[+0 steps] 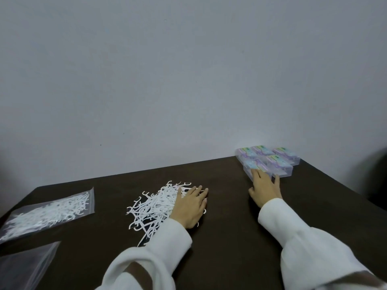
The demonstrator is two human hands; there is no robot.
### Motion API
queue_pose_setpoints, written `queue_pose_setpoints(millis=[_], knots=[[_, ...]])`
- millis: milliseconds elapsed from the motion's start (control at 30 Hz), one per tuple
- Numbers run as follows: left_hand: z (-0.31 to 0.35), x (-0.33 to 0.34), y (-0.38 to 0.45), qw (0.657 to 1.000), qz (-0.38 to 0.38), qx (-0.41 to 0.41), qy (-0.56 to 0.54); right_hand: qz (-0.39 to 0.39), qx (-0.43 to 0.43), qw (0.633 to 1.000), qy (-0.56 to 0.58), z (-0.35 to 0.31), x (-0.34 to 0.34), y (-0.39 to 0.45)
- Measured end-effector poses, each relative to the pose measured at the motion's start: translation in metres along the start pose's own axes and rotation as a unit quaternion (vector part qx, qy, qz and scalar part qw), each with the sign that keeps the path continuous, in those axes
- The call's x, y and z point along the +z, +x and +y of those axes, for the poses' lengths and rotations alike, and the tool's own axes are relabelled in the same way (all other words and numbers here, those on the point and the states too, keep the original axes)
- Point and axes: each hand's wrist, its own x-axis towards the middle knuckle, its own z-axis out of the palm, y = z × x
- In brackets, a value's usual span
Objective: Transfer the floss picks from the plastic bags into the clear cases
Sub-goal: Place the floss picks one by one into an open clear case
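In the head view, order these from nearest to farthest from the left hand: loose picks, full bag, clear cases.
1. Loose picks: under the left hand.
2. Clear cases: far right, by the right hand.
3. Full bag: far left edge.

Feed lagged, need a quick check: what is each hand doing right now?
Left hand: open, resting flat on the loose pile of floss picks.
Right hand: open, fingers touching the nearest clear case, not gripping it.

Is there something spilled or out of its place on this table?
Yes. A loose pile of floss picks lies bare on the dark table, outside any bag or case, under the left hand. It may be emptied on purpose. The clear cases look orderly, the right hand touching the nearest.
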Motion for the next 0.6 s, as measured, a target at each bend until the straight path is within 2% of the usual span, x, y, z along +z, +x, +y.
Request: queue_pose_setpoints(millis=[233,300,433,600], knots=[[-0.021,-0.003,-0.010,0.999,0.005,-0.029,0.024,0.066,-0.061,0.996,0.005,-0.013,0.004,-0.012],[-0.022,-0.006,-0.015,0.999,0.017,-0.029,0.038,0.070,-0.042,0.997,0.006,-0.016,0.005,-0.013],[-0.020,-0.011,-0.024,0.997,0.059,-0.026,0.046,0.015,0.023,0.998,0.063,-0.023,0.013,-0.013],[-0.018,-0.011,-0.031,0.993,0.112,-0.027,0.011,0.031,0.030,0.988,0.146,-0.028,0.014,-0.013]])
